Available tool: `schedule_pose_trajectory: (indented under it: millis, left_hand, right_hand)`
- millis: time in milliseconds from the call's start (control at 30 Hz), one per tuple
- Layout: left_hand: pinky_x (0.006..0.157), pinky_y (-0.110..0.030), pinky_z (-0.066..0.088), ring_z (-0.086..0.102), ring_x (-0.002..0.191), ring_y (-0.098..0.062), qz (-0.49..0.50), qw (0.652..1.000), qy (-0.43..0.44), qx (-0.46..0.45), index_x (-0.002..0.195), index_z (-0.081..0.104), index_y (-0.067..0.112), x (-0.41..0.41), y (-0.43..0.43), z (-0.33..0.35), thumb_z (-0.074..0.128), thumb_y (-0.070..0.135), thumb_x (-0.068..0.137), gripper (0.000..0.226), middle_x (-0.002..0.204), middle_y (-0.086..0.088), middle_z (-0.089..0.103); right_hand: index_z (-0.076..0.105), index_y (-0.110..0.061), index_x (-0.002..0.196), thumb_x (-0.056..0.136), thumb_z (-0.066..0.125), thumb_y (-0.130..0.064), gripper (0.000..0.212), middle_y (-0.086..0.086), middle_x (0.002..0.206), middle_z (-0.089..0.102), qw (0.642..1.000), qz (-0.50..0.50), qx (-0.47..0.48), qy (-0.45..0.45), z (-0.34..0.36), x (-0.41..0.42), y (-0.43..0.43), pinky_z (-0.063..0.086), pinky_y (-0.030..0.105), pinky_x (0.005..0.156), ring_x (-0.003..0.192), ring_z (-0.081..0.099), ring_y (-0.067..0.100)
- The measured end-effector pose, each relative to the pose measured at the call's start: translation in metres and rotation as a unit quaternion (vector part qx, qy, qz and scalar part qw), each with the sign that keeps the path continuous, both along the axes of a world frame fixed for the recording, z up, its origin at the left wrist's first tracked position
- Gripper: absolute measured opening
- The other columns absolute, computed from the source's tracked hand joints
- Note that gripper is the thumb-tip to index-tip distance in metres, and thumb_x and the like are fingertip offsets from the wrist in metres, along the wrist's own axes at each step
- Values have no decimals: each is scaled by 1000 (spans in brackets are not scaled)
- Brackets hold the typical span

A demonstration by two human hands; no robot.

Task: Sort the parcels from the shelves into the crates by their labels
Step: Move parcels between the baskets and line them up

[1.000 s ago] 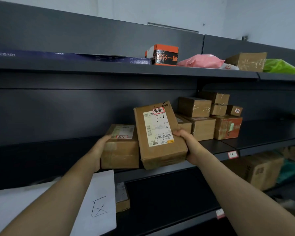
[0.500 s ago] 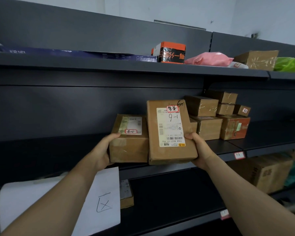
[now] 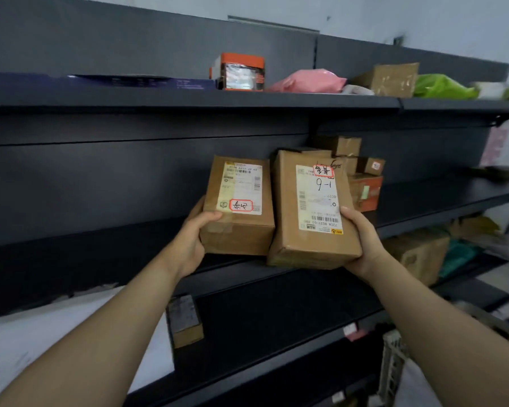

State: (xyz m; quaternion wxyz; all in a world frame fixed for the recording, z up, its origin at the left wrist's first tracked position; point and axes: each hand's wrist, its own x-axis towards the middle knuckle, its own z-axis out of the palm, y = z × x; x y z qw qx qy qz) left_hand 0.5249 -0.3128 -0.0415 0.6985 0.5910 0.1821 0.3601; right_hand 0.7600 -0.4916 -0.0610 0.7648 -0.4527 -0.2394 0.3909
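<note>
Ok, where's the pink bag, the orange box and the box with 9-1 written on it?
pink bag (image 3: 306,80), head view, middle of the plastic.
orange box (image 3: 238,72), head view, its shiny front face.
9-1 box (image 3: 315,207), head view, on its white label.

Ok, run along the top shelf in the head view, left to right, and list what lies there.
flat dark blue box → orange box → pink bag → brown cardboard box → green bag
</note>
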Motion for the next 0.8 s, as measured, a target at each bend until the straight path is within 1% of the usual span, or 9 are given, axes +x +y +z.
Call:
schedule_pose_trajectory:
  millis: [67,167,233,333,433,533,667,733,800]
  left_hand:
    - [74,-37,52,63,101,-17,-42,998,53,13,124,53,38,33,-24,-1,63,27,80,46,111,4,68]
    - [75,-40,50,58,110,-22,-93,988,120,0,131,47,40,97,-70,-12,61,32,83,51,120,1,63]
    - [76,-40,49,58,109,-23,-122,982,143,-14,132,46,41,148,-113,-23,59,32,85,50,121,-1,63]
    - [75,-36,47,60,95,-20,-159,971,172,-38,125,50,39,224,-187,-49,54,31,89,38,107,0,65]
    - [63,-30,52,61,77,-18,-210,957,184,-79,116,54,35,287,-259,-83,51,27,91,27,91,0,66]
    - [59,-30,51,64,70,-21,-232,943,212,-109,114,58,28,341,-317,-121,55,25,89,25,80,-2,69]
    - [70,-36,52,64,88,-26,-279,920,272,-52,127,52,31,401,-370,-170,62,26,87,42,108,-8,67]
    - [68,-34,51,63,90,-24,-309,903,298,-25,130,50,33,427,-392,-190,61,26,88,45,109,-6,65]
    - [74,-36,51,61,98,-26,-333,884,326,-3,140,41,32,453,-412,-213,63,28,87,58,120,-7,61]
  right_hand:
    - [64,-18,114,89,55,-38,33,7,96,75,999,-38,-17,4,-4,24,-40,53,40,82,82,70,24]
    - [65,-20,102,91,53,-39,25,2,79,75,993,-107,-57,0,-12,65,-114,51,32,63,63,70,17]
    - [65,-21,102,90,54,-40,25,1,76,75,985,-151,-84,5,-21,94,-171,49,32,64,63,69,18]
    - [66,-20,108,88,57,-44,32,4,80,75,966,-220,-133,31,-44,136,-259,50,36,71,75,66,23]
    - [68,-20,99,88,57,-45,29,3,77,75,942,-280,-177,56,-71,164,-341,50,35,68,77,65,23]
    - [68,-20,104,87,58,-45,31,4,83,75,920,-321,-209,78,-98,185,-410,51,36,71,79,66,24]
    - [67,-21,111,87,59,-43,34,5,94,75,882,-390,-249,95,-132,216,-472,53,36,73,85,68,24]
    - [61,-20,121,83,64,-43,44,7,104,73,854,-438,-258,108,-152,231,-496,55,37,70,91,68,26]
    - [52,-18,129,80,69,-41,56,8,112,68,820,-494,-265,116,-174,246,-518,53,35,65,94,66,26]
